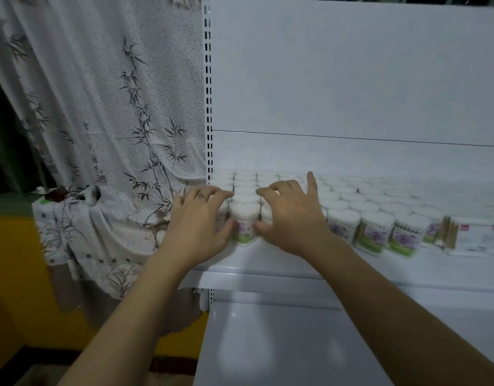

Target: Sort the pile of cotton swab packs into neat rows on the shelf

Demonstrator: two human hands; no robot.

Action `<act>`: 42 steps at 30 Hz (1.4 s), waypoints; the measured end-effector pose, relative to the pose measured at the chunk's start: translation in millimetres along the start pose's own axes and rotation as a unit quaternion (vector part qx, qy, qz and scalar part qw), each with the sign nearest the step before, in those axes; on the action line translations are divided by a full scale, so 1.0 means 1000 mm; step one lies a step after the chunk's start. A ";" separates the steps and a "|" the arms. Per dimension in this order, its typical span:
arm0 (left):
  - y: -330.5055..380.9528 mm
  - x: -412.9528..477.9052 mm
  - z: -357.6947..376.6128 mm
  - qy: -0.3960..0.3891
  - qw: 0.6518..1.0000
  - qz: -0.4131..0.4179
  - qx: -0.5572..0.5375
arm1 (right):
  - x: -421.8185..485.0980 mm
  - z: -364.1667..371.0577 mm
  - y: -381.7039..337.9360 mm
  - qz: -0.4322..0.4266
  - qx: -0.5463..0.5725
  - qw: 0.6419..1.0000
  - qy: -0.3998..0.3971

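A bamboo-print cloth (101, 135) hangs in the left of the frame. Just right of it, the left hand (198, 221) curls over the left end of the shelf (268, 263), its thumb against a front pack (244, 222). The right hand (291, 215) mirrors it, thumb on the pack's other side and one finger raised. Both grips are narrow, holding that pack between them. Packs (376, 210) stand upright in rows running right, ending near a stick bundle (447, 232).

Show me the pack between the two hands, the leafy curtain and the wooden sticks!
pack (244, 227), head view, on its flowery label.
curtain (115, 121), head view, on the leaf print in its middle.
wooden sticks (447, 232), head view, on the middle of the bundle.
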State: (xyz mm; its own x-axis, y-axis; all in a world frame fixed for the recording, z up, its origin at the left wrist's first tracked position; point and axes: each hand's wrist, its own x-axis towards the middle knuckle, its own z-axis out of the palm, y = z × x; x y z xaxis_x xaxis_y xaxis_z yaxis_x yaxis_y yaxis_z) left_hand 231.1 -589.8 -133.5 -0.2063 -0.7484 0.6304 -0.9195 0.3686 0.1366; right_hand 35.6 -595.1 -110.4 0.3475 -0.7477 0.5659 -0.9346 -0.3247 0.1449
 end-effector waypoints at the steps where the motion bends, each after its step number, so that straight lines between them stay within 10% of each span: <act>1: 0.009 0.000 0.003 0.008 1.000 0.016 0.004 | -0.004 -0.003 0.007 0.006 -0.008 1.000 0.001; 11: 0.091 0.010 0.043 0.064 0.992 0.105 0.030 | -0.077 -0.018 0.077 0.155 -0.031 0.987 0.018; 42: 0.262 0.020 0.067 -0.076 0.982 0.102 0.138 | -0.164 -0.025 0.187 0.191 0.059 0.980 -0.018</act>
